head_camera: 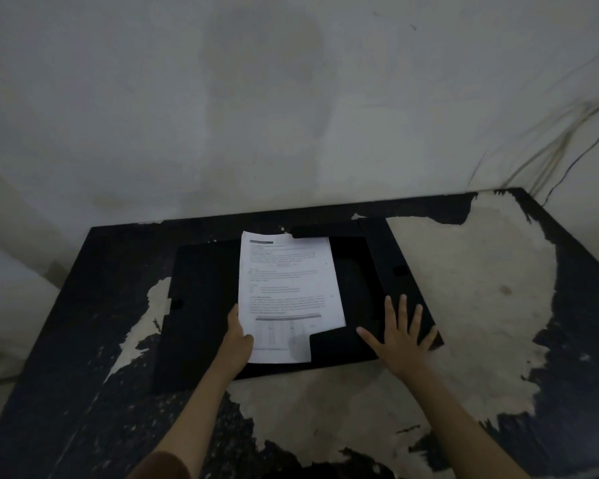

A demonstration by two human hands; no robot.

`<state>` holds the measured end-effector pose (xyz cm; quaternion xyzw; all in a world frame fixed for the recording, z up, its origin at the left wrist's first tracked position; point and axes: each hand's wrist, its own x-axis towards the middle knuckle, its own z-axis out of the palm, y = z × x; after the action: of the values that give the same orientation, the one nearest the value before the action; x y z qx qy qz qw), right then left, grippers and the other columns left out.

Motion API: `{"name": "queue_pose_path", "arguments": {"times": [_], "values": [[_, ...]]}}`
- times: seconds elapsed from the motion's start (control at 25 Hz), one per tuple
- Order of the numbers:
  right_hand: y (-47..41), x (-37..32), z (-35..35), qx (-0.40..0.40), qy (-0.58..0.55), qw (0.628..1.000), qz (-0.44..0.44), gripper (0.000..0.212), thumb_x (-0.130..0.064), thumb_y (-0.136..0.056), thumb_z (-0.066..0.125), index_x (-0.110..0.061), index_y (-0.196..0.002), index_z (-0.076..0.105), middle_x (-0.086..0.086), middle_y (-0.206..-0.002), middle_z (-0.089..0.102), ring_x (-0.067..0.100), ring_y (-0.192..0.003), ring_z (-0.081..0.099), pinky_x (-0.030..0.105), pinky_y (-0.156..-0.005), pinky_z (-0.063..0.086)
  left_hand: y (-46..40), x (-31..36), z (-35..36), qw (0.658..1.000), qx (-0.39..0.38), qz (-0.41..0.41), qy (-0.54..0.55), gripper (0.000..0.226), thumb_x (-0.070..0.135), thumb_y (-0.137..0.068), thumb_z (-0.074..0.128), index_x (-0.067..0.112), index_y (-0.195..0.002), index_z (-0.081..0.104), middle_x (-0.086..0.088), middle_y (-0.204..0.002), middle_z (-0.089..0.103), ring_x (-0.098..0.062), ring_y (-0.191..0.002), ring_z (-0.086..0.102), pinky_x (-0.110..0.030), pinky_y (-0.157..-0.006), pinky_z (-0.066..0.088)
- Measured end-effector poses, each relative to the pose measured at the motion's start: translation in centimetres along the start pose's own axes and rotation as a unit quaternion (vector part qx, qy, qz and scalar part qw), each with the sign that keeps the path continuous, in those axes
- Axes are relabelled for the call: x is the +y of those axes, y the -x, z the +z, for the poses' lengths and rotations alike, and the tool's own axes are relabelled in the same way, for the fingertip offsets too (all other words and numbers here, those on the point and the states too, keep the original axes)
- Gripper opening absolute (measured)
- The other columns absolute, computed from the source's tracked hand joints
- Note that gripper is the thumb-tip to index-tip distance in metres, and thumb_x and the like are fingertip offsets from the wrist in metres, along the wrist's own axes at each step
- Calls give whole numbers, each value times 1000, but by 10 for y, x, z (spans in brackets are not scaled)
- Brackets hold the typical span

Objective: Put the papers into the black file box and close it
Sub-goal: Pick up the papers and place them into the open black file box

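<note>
The black file box [201,305] lies opened flat on the table, its cover spread to the left and a side flap to the right. White printed papers [287,292] lie in its middle part, slightly tilted. A black flap covers the papers' lower right corner and another small flap overlaps the top edge. My left hand [237,337] grips the papers' lower left edge, thumb on top. My right hand [400,335] rests flat with fingers spread on the box's right flap, beside the papers.
The table [464,305] is black with large worn pale patches and stands against a stained wall. Thin cables [567,146] hang down the wall at the far right corner.
</note>
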<state>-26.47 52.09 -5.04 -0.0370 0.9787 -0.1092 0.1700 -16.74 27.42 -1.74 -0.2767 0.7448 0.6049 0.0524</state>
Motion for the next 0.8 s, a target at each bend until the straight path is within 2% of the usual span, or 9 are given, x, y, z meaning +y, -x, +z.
{"name": "queue_pose_path", "arguments": {"times": [0.16, 0.32, 0.48, 0.56, 0.68, 0.8], "values": [[0, -1, -1, -4, -4, 1000, 5, 93, -70, -82, 31, -21, -147, -15, 6, -157, -23, 32, -142, -24, 60, -112, -13, -2, 9, 16, 1000, 0, -5, -1, 59, -10, -91, 24, 10, -144, 8, -3, -134, 39, -14, -116, 35, -30, -113, 23], [-1, -1, 0, 2, -5, 1000, 7, 94, -72, -81, 30, -21, -147, -14, 5, -157, -21, 31, -143, -22, 61, -112, -11, -2, 10, 25, 1000, -3, -12, -10, 63, -10, -90, 25, 11, -145, 3, -10, -146, 27, -24, -131, 32, -36, -117, 21], [-1, 1, 1, 10, -1, 1000, 2, 100, -79, -73, 20, -20, -147, -14, 6, -158, -20, 31, -143, -22, 62, -112, -10, -1, 18, 39, 999, -39, 8, -17, 62, -8, -92, 26, 16, -145, 5, -6, -145, 27, -12, -122, 33, -35, -118, 20], [-1, 0, 1, 10, -3, 1000, -2, 109, -87, -63, 8, -21, -147, -13, 5, -158, -20, 31, -143, -21, 62, -112, -10, -5, 20, 45, 998, -63, 2, -30, 64, -7, -92, 27, 18, -146, 2, -6, -149, 23, -13, -127, 31, -37, -120, 19], [-2, 0, 4, 14, 3, 1000, -2, 137, -90, -30, -27, -21, -147, -13, 5, -158, -18, 32, -144, -20, 63, -111, -9, -8, 22, 50, 996, -74, -22, -46, 68, -7, -90, 31, 18, -145, -1, -9, -150, 26, -20, -132, 32, -42, -120, 22], [-3, 0, 5, 17, 4, 1000, 4, 140, -87, -25, -33, -21, -147, -12, 5, -158, -18, 32, -144, -20, 63, -111, -8, -8, 23, 53, 995, -73, -22, -62, 69, -7, -90, 33, 16, -145, 0, -10, -147, 30, -15, -122, 36, -41, -118, 25]]}}
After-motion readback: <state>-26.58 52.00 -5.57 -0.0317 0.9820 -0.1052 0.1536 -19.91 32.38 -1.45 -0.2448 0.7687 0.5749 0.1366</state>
